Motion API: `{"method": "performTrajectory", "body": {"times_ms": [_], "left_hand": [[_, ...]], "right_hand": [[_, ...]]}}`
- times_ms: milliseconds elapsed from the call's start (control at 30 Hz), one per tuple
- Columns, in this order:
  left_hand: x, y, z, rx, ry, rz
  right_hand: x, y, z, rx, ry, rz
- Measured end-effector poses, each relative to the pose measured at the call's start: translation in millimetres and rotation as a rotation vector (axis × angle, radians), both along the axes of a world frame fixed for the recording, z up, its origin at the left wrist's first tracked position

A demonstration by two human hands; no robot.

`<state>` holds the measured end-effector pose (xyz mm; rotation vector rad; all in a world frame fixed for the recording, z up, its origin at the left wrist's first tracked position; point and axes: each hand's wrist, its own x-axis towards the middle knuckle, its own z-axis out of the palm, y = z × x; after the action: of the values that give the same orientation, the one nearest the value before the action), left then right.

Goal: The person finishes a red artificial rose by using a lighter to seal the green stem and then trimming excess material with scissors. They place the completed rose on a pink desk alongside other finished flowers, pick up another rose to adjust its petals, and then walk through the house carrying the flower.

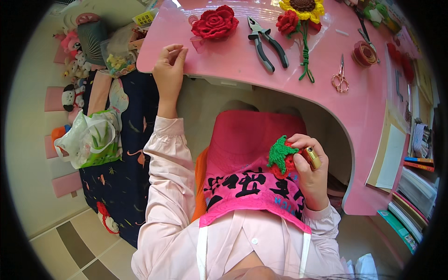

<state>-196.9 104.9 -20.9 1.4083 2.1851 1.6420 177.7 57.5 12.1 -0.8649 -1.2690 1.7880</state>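
Note:
My left hand [169,70] is raised at the pink table's left front edge, thumb and fingertips drawn together. Whatever they may pinch is too small to make out. Over my lap, my right hand [311,161] grips a crocheted piece with a red body and a pointed green top [281,154]. The same hand also holds a small gold metal case, shaped like a lighter [311,157], between its fingers. Beyond my left hand, a red crocheted rose [215,23] lies on the table. Pliers with grey and black handles [267,44] lie to its right, jaws slightly apart.
On the pink table [322,70] are a crocheted sunflower [304,9], a smaller red crocheted flower [287,21], scissors [340,77] and a ribbon roll [365,53]. Books [410,205] stand at right. A plastic bag [95,137] sits on dark cloth at left.

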Motion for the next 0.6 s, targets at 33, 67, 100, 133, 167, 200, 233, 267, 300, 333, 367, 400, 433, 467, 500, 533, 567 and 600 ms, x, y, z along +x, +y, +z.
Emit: {"method": "performTrajectory", "body": {"times_ms": [33, 67, 100, 133, 167, 200, 233, 267, 300, 333, 367, 400, 433, 467, 500, 533, 567, 600], "left_hand": [[-8.6, 2.3, -1.9, 0.007, 0.017, -0.004], [-16.6, 3.0, -2.1, 0.002, -0.03, -0.031], [-20.7, 2.4, 0.4, -0.014, 0.039, -0.051], [-24.9, 1.9, 4.0, -0.03, 0.109, -0.071], [-27.2, 1.2, 7.3, -0.046, 0.178, -0.093], [-27.6, 1.0, 10.4, -0.097, 0.19, -0.079], [-27.9, 0.7, 14.7, -0.127, 0.199, -0.08], [-28.5, 0.5, 19.4, -0.157, 0.208, -0.085], [-28.9, -0.1, 20.0, -0.185, 0.215, -0.093], [-31.0, -1.4, 15.7, -0.127, 0.316, -0.11], [-34.5, -4.3, 16.9, -0.076, 0.485, -0.087], [-35.2, -12.8, 17.1, -0.093, 0.451, -0.074], [-29.3, -22.0, 18.6, -0.11, 0.415, -0.064], [-1.5, -26.6, 26.7, -0.078, 0.323, -0.052], [33.9, -38.2, 37.9, -0.046, 0.246, -0.034], [66.4, -57.7, 41.7, -0.142, 0.122, -0.109], [92.1, -69.6, 35.9, -0.044, 0.14, -0.46], [121.3, -77.5, 52.5, -0.12, 0.099, -0.8]], "right_hand": [[0.2, -0.1, 0.6, 0.007, -0.014, -0.006], [-0.8, 0.2, 0.2, -0.008, -0.013, -0.009], [-1.3, 0.8, 1.4, -0.007, -0.018, -0.006], [-2.6, 1.8, 3.4, -0.007, -0.024, -0.002], [-4.0, 2.7, 4.7, -0.006, -0.029, 0.001], [-4.8, 3.3, 4.6, 0.002, -0.027, 0.002], [-5.3, 3.8, 4.3, 0.01, -0.025, 0.001], [-5.9, 4.6, 3.8, 0.019, -0.024, -0.002], [-7.0, 5.6, 3.1, 0.033, -0.007, 0.004], [-7.2, 4.9, 3.0, 0.037, -0.004, 0.007], [-8.3, 4.9, 2.6, 0.04, -0.001, 0.007], [-9.1, 5.2, 2.6, 0.085, -0.001, 0.041], [-10.8, 3.2, 4.3, 0.027, 0.032, 0.052], [-9.9, 1.5, 4.1, 0.014, 0.042, 0.053], [-9.0, 1.0, 4.1, 0.005, 0.069, 0.058], [-7.8, -0.2, 2.3, 0.005, 0.101, 0.065], [-5.6, -0.9, 2.4, 0.002, 0.108, 0.045], [-4.8, -1.1, 1.9, -0.002, 0.115, 0.034]]}}
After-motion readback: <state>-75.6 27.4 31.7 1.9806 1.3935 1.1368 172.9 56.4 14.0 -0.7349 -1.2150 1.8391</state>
